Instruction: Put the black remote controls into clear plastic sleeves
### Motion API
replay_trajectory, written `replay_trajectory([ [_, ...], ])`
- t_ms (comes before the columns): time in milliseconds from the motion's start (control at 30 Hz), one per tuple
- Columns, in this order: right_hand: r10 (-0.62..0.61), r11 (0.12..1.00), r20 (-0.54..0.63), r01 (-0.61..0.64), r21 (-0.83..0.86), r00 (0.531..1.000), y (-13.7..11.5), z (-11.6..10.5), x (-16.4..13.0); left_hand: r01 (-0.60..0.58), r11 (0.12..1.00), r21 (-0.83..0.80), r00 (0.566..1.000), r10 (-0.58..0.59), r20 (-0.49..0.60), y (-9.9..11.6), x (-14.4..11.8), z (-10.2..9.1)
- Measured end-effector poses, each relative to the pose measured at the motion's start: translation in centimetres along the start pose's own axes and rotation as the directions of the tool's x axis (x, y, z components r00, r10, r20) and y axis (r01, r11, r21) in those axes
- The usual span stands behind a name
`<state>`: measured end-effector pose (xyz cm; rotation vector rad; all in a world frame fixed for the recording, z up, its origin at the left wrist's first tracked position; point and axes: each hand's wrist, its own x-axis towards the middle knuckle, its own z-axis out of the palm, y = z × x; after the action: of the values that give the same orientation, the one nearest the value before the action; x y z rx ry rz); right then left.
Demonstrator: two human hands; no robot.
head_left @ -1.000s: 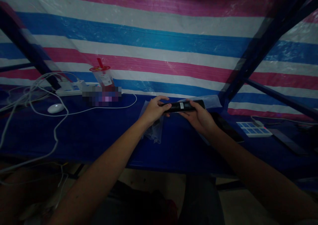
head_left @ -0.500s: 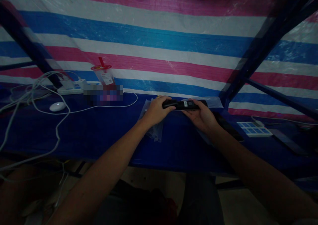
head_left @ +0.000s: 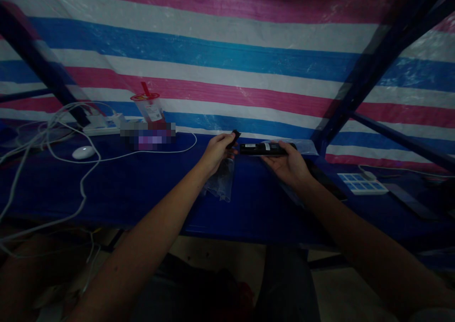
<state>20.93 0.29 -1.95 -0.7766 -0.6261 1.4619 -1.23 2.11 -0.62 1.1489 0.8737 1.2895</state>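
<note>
My left hand (head_left: pixel 217 152) is closed around a small black battery cover (head_left: pixel 234 138), tilted upward and apart from the remote. In my right hand (head_left: pixel 290 165) lies a long black remote control (head_left: pixel 254 148), its back facing up with a white label near the middle. An open recess shows at the remote's left end; whether batteries sit inside is too dark to tell. Thumb and fingers grip the remote's right end. Beneath my left hand a crumpled clear plastic bag (head_left: pixel 222 184) rests on the blue table (head_left: pixel 245 203).
Leftward are a white mouse (head_left: pixel 83 152), looped white cables (head_left: pixel 83 189), a power strip (head_left: pixel 101 129) and a red-lidded cup (head_left: pixel 153 111). To the right lie a white-and-blue panel (head_left: pixel 362 183) and a dark flat slab (head_left: pixel 410 201). Striped sheeting (head_left: pixel 227 61) hangs behind.
The battery cover has come off the remote's left end. My left hand has drawn it slightly left and tilted it up; my right hand stays nearly in place with the remote.
</note>
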Motion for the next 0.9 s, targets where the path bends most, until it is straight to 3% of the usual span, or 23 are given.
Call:
replay_trajectory([
  [200,-0.021,0.999,0.019,0.021,-0.03,1.0,0.1,-0.3,0.2,-0.053,0.996,0.076,0.999,0.054,-0.009,0.0,0.1,-0.1],
  [300,-0.036,0.998,0.042,0.038,-0.043,0.998,0.1,-0.3,0.2,-0.185,0.955,0.231,0.982,0.187,0.011,-0.1,0.1,-0.1],
  [433,-0.027,0.999,0.035,0.028,-0.03,0.999,0.0,0.0,0.0,-0.443,0.721,0.533,0.894,0.401,0.202,-0.3,-0.5,0.0],
  [500,-0.016,0.999,0.025,0.017,-0.032,1.0,0.0,0.2,-0.1,-0.51,0.589,0.627,0.857,0.412,0.31,-0.4,-0.9,0.1],
  [567,-0.013,0.999,0.023,0.014,-0.038,1.0,0.0,0.4,-0.3,-0.54,0.52,0.661,0.838,0.401,0.37,-0.4,-1.1,0.1],
  [900,-0.046,0.997,0.135,0.053,-0.048,0.99,0.4,0.7,-1.0,-0.533,0.506,0.678,0.842,0.398,0.364,-1.1,-0.5,-0.2],
])
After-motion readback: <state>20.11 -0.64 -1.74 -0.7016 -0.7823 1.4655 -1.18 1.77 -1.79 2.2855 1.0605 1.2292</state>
